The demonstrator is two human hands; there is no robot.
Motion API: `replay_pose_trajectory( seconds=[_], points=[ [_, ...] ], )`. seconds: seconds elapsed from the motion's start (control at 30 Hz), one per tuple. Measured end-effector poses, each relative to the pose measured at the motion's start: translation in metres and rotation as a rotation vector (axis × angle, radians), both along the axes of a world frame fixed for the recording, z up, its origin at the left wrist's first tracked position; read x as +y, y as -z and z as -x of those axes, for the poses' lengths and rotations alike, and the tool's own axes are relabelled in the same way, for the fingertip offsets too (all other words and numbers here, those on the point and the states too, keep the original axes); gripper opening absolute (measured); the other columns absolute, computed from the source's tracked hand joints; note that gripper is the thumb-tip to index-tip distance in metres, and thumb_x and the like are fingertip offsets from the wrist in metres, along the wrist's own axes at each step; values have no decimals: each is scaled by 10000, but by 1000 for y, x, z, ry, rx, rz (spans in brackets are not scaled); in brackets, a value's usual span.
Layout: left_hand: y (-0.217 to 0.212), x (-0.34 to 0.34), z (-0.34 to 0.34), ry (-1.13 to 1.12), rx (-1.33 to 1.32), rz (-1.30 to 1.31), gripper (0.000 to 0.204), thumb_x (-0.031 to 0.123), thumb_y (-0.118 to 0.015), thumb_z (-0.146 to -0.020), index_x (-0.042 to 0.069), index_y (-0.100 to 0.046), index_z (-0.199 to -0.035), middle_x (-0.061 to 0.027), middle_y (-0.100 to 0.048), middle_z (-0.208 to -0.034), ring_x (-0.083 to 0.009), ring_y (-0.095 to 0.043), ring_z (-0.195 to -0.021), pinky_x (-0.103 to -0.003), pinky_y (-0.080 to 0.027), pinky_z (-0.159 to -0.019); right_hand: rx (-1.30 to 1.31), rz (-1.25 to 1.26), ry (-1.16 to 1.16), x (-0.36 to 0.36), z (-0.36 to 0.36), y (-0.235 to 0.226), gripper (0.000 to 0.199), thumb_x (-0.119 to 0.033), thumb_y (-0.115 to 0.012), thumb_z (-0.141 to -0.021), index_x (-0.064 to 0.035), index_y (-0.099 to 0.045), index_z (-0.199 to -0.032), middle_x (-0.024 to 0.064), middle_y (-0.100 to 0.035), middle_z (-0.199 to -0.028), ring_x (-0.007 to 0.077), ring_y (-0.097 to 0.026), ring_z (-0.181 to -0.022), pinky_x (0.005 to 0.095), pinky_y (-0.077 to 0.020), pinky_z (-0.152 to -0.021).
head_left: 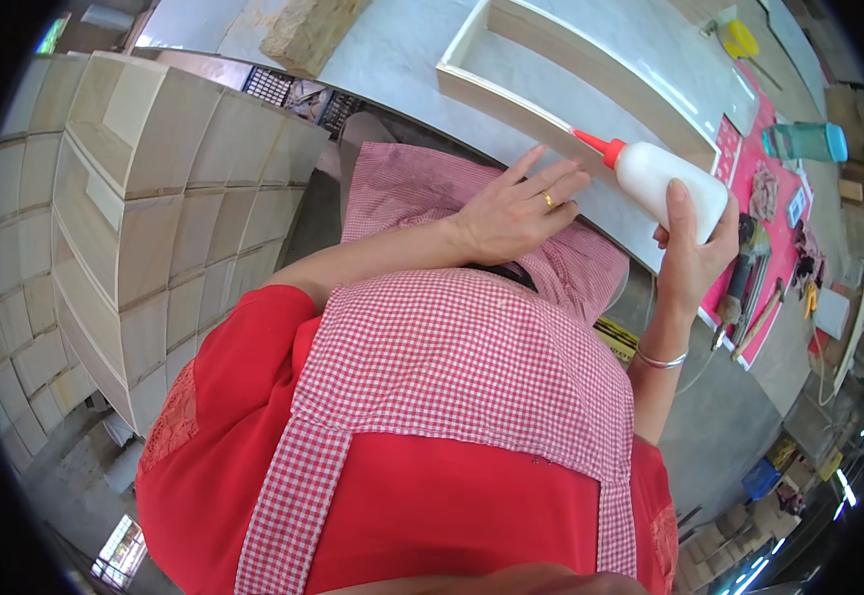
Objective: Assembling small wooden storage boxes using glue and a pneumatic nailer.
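In my right hand [695, 238] is a white squeeze bottle [668, 183] with a red pointed nozzle, tilted so that its tip points left. The tip meets or hovers just over the near edge of a shallow wooden frame [511, 111]; which of the two I cannot tell. This long, pale frame lies on the table, its near side toward me. My left hand [526, 203], with a gold ring on one finger, is held in front of the apron close to the nozzle. Its fingers are stretched out and nothing is in them.
Tall stacks of pale wooden boxes [174, 198] rise at my left. A rough wooden block [308, 35] sits on the table's far left. Rightward, a pink cloth [740, 149] bears a teal bottle [799, 142] and several hand tools; a yellow tape roll [740, 38] lies beyond.
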State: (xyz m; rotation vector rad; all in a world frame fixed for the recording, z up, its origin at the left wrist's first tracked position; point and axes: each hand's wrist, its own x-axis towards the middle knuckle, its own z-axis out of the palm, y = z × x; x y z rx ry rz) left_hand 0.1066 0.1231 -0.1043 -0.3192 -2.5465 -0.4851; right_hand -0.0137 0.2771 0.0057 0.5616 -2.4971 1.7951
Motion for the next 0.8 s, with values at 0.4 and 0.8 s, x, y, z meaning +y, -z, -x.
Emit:
replay_pose_trajectory(
  seconds=[0.4, 0.8],
  points=[
    [0, 3, 3, 36, -82, -27, 218, 161, -711, -797, 76, -654, -990, -111, -531, -1369, -292, -427, -1366, -572, -304, -1127, -27, -37, 209, 86, 10, -5, 340, -238, -782, -864, -12, -594, -1035, 45, -638, -859, 70, -562, -599, 201, -421, -441],
    [2, 9, 6, 49, -155, -26, 266, 162, -723, -789, 90, -667, -1040, -105, -501, -1406, -309, -389, -1393, -563, -265, -1157, 24, -71, 358, 139, 12, -8, 347, -248, -753, -882, 4, -603, -1067, 61, -635, -811, 83, -513, -536, 217, -352, -433]
  ],
)
